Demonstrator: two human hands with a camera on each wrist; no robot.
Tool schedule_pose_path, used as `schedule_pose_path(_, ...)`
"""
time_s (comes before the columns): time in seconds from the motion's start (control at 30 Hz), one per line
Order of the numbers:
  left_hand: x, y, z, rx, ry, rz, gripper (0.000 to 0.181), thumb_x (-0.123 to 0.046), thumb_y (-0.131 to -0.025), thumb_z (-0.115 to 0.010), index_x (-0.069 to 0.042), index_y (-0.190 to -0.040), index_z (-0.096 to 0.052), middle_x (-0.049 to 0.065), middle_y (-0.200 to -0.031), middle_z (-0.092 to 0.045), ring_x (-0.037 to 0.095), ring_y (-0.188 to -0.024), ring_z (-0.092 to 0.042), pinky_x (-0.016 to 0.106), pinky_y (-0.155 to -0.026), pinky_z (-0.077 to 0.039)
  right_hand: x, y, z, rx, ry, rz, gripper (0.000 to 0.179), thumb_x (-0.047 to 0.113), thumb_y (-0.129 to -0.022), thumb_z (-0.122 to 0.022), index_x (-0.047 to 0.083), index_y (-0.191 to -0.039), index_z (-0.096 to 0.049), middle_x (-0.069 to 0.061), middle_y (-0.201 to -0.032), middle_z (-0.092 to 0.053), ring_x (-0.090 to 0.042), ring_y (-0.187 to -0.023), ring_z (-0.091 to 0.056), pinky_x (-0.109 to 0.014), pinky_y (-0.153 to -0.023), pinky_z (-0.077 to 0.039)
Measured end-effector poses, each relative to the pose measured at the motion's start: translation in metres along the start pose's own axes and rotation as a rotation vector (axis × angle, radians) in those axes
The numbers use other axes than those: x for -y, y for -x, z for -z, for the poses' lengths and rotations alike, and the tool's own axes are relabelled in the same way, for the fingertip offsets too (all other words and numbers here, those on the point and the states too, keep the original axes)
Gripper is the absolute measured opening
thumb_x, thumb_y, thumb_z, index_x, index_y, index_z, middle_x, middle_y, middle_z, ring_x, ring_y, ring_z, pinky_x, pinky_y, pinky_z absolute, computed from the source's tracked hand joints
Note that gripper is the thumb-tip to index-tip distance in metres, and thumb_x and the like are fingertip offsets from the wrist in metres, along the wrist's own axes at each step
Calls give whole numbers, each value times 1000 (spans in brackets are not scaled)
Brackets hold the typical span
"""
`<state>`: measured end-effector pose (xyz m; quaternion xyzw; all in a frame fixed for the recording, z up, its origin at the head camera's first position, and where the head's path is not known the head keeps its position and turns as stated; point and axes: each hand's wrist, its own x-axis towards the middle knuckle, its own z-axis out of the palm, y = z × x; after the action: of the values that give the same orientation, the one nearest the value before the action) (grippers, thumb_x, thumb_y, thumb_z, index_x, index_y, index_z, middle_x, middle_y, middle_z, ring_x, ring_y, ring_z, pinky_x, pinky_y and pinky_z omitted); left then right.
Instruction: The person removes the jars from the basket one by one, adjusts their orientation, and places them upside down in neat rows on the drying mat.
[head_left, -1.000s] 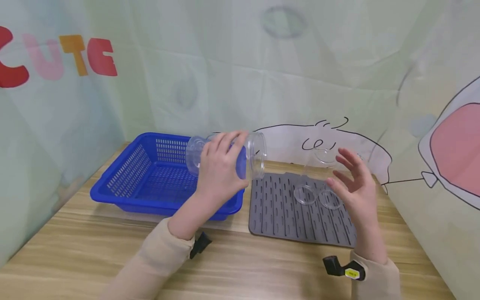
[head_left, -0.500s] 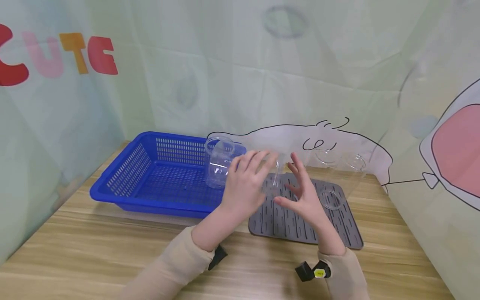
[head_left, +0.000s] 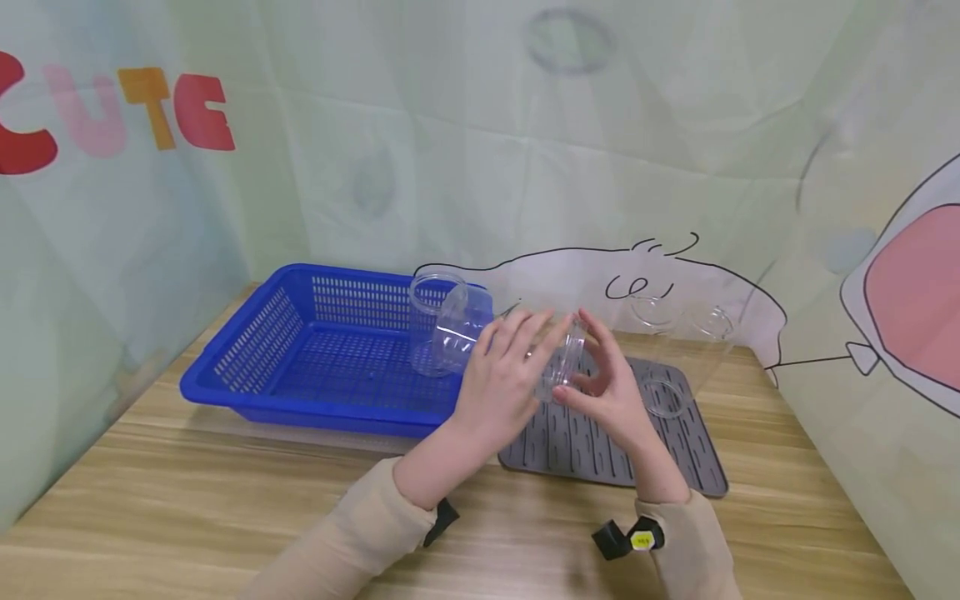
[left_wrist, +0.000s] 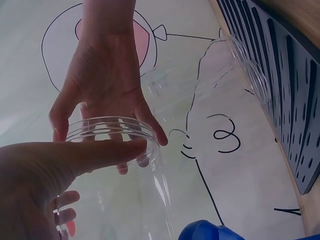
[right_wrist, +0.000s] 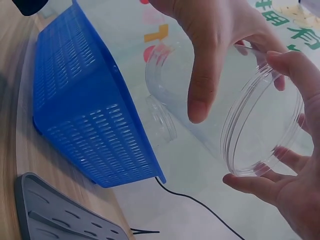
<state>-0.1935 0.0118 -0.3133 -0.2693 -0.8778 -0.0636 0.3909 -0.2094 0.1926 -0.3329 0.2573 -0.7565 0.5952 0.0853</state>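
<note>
A clear plastic jar lies nearly sideways in the air, its threaded mouth facing right. My left hand grips it round the body from above, with the thumb along the near side in the right wrist view. At the mouth end, my right hand holds the threaded rim between spread fingers and thumb. A second clear jar stands upright in the blue basket, partly behind the held one. On the grey ribbed mat stand clear jars, partly hidden by my right hand.
The basket stands left on the wooden table, the mat to its right. A printed cloth wall closes off the back and sides. Black wrist-camera mounts stick out below both wrists.
My left hand has carried the jar right and slightly down from over the basket's right side. My right hand has moved left from the jars on the mat and taken the rim.
</note>
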Motion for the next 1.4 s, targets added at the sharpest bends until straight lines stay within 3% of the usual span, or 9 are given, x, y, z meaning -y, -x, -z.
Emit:
schedule_pose_path(0.2, 14, -4, 6, 66, 252, -12, 122, -46, -51, -94, -16, -152, -33, 7, -156, -35, 28, -144, -30, 55, -120, -21, 1, 0, 3, -53, 16, 24, 90, -7, -79, -68, 13, -155, -23, -12, -161, -21, -42, -143, -28, -66, -100, -41)
schedule_pose_path(0.37, 37, -6, 7, -78, 653, 26, 128, -50, -46, -94, -6, -150, -33, 12, -158, -32, 30, -150, -19, 57, -122, -8, 3, 0, 10, -85, -16, 39, 92, -11, -78, -66, 15, -155, -25, -11, -160, -25, -40, -143, -29, -67, -101, -40)
schedule_pose_path(0.6, 57, -3, -3, -159, 1126, 379, 139, -80, -47, -72, -19, -158, -14, -1, -166, -8, 14, -152, 2, 59, -120, -6, 7, 2, 19, -147, -125, 52, 89, -12, -80, -63, 19, -155, -26, -7, -159, -26, -27, -141, -34, -30, -97, -51)
schedule_pose_path(0.83, 58, -2, -15, -197, 1638, 483, 150, -55, -48, -89, -25, -157, 9, 2, -166, 0, 20, -153, -1, 48, -124, -4, 7, 3, 21, -162, -296, 122, 82, 4, -86, -69, 18, -154, -26, -2, -156, -30, -23, -135, -39, -28, -96, -52)
schedule_pose_path(0.93, 53, -1, -20, -145, 1802, 492, 153, -48, -49, -91, -26, -156, 16, 10, -166, 0, 29, -153, -8, 49, -123, -10, 8, 3, 19, -163, -360, 148, 82, 11, -86, -73, 20, -154, -26, -7, -157, -28, -23, -136, -38, -29, -96, -52)
schedule_pose_path(1.0, 50, -1, -23, -110, 1911, 488, 152, -43, -52, -92, -25, -155, 19, 15, -165, 0, 35, -151, -10, 41, -121, -25, 10, 3, 17, -163, -400, 164, 83, 12, -86, -74, 20, -154, -27, -8, -156, -28, -23, -135, -39, -30, -97, -53)
schedule_pose_path(1.13, 43, -2, -26, -58, 2047, 509, 150, -40, -53, -93, -19, -156, 15, 24, -162, -7, 44, -148, -15, 41, -115, -36, 11, 3, 14, -151, -454, 196, 87, 19, -83, -78, 20, -153, -27, -9, -156, -28, -22, -135, -41, -32, -97, -53)
schedule_pose_path(1.27, 37, -3, -28, -21, 2107, 525, 144, -44, -52, -92, -8, -157, 1, 29, -160, -11, 49, -145, -16, 58, -118, -19, 11, 2, 12, -134, -447, 211, 92, 27, -81, -80, 20, -154, -24, -7, -156, -29, -23, -136, -40, -32, -98, -52)
schedule_pose_path(1.4, 32, -3, -28, 6, 2171, 532, 138, -45, -53, -91, -7, -156, -8, 28, -160, -12, 49, -145, -16, 58, -117, -22, 13, 3, 12, -113, -431, 212, 92, 28, -82, -79, 19, -155, -22, -9, -157, -26, -23, -138, -38, -32, -99, -52)
